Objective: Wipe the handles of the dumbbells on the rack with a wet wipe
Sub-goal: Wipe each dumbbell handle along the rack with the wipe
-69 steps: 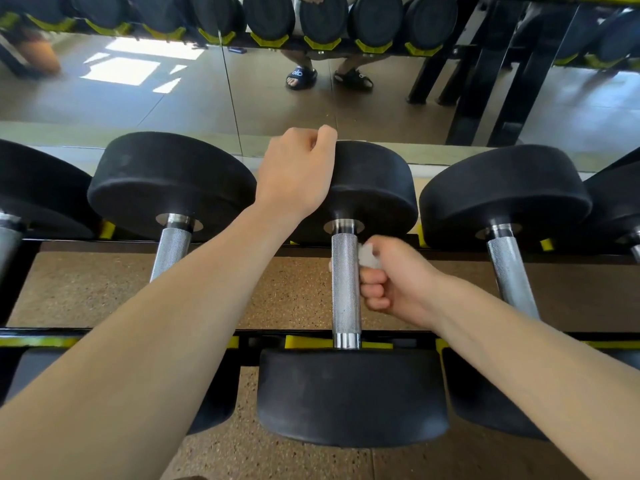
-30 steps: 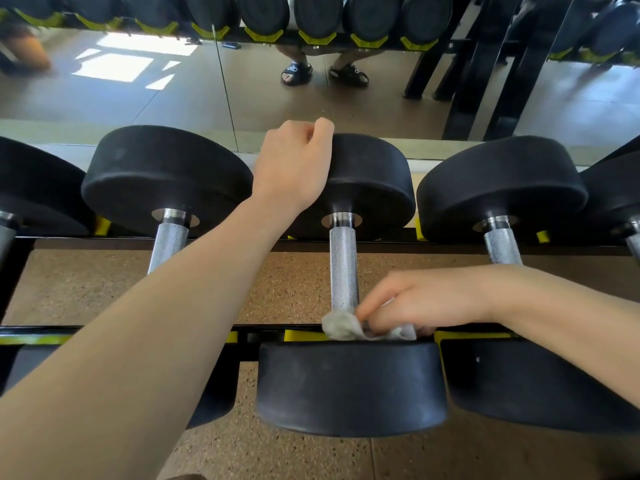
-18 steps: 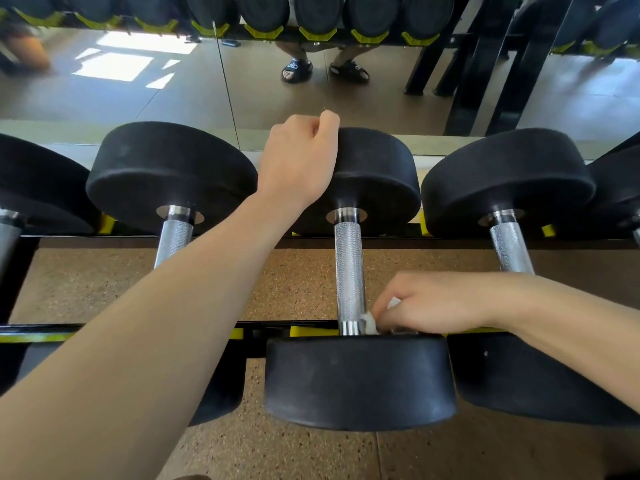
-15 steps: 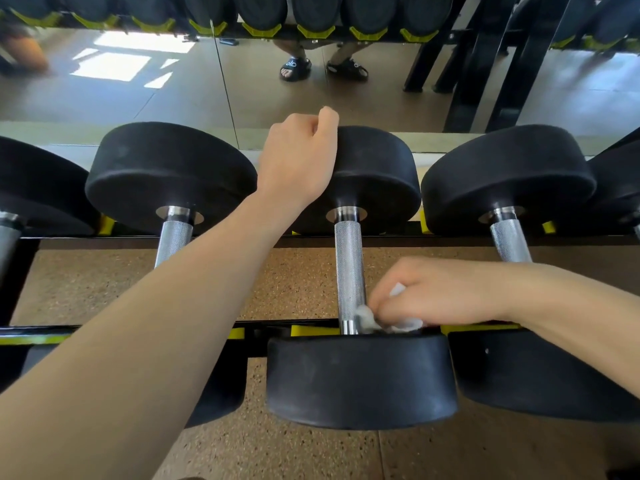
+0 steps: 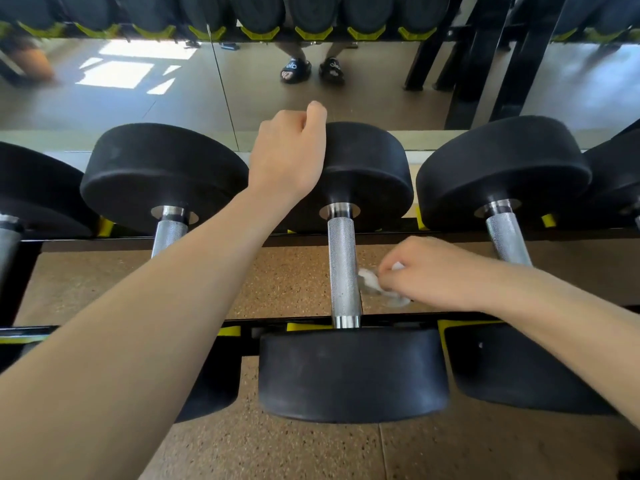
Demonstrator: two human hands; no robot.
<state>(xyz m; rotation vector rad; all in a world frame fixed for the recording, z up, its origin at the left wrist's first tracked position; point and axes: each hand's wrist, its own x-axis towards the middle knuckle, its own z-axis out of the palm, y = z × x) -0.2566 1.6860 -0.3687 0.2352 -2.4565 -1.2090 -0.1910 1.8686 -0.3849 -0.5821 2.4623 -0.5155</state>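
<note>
A black dumbbell lies on the rack in front of me, its knurled steel handle (image 5: 343,268) running from the far head (image 5: 367,168) to the near head (image 5: 353,375). My left hand (image 5: 289,150) grips the top left of the far head, fingers curled over its rim. My right hand (image 5: 426,271) sits just right of the handle's lower half and pinches a crumpled white wet wipe (image 5: 370,282). The wipe touches the handle's right side.
More black dumbbells lie to the left (image 5: 166,171) and right (image 5: 502,168), with steel handles (image 5: 507,240). The black rack rail (image 5: 242,330) carries yellow pads. A mirror (image 5: 138,84) behind reflects another rack, the floor and sandalled feet. Speckled brown flooring (image 5: 284,278) shows below.
My right hand with the wipe slid down the handle to the near head, then came back up to mid-handle. My left hand has stayed on the far head.
</note>
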